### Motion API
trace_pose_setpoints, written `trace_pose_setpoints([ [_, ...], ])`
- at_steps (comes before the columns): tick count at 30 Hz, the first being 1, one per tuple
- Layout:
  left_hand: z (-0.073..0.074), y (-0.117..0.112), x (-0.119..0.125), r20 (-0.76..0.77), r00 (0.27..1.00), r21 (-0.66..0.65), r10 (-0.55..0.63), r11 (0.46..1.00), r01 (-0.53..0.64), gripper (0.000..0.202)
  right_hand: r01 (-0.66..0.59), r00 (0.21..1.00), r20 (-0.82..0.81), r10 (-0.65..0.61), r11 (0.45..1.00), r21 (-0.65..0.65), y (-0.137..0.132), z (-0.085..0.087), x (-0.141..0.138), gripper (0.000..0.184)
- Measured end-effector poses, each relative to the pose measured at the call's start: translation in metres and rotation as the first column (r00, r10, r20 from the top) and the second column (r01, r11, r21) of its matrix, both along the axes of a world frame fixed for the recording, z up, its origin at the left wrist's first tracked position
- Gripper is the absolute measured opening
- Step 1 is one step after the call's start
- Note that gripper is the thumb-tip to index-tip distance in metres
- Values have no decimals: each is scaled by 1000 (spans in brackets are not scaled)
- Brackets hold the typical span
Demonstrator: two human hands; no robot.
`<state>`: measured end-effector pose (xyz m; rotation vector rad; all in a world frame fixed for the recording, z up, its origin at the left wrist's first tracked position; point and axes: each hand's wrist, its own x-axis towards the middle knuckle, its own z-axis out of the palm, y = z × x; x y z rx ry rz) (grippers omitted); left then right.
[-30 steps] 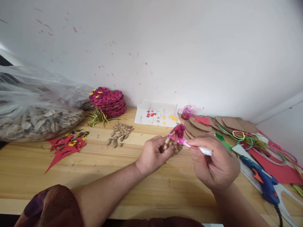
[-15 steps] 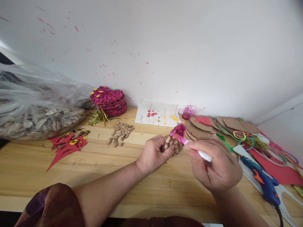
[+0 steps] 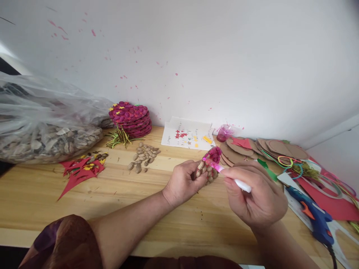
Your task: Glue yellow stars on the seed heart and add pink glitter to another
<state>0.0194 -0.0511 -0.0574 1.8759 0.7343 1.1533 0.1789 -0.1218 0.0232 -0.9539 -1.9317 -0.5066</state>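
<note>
My left hand (image 3: 186,179) grips a disc covered in peanut shells (image 3: 211,172), holding it tilted above the table. Magenta paint coats the disc's upper part, while the lower shells are bare tan. In my right hand (image 3: 254,194) is a white-handled paintbrush (image 3: 242,185), pinched between thumb and fingers. Its pink-stained tip touches the shells near the edge of the painted area. Behind the disc stands a clear cup of magenta paint (image 3: 223,135). A stack of magenta shell-covered discs (image 3: 130,119), topped with yellow stars, sits at the back left.
Loose peanut shells (image 3: 144,157) lie left of my hands, near red paper scraps (image 3: 80,175). A large plastic bag of shells (image 3: 50,142) fills the far left. Cardboard discs (image 3: 238,147), a blue glue gun (image 3: 312,215) and red paper (image 3: 327,198) occupy the right. White paper (image 3: 169,134) holds small stars.
The brush tip has shifted very slightly on the shells. Both hands keep their holds, and the whole view has moved a little.
</note>
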Motion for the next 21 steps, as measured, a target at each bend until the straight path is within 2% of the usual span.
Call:
trace_pose_setpoints([
  [8,0,0,0,-15,1000,-49,9,999,-10,30,25,997,-75,-26,1000,-10,0,-4,4,28],
  [11,-2,-1,1,6,1000,-130,-10,991,11,28,-4,996,-95,0,999,-42,2,-5,4,25],
  [16,2,-3,3,142,988,-365,-57,925,106,23,-49,994,-99,41,995,-81,5,-4,1,23],
  [21,8,-4,4,237,969,-452,-76,874,179,27,-27,991,-130,14,995,-96,6,-4,2,23],
])
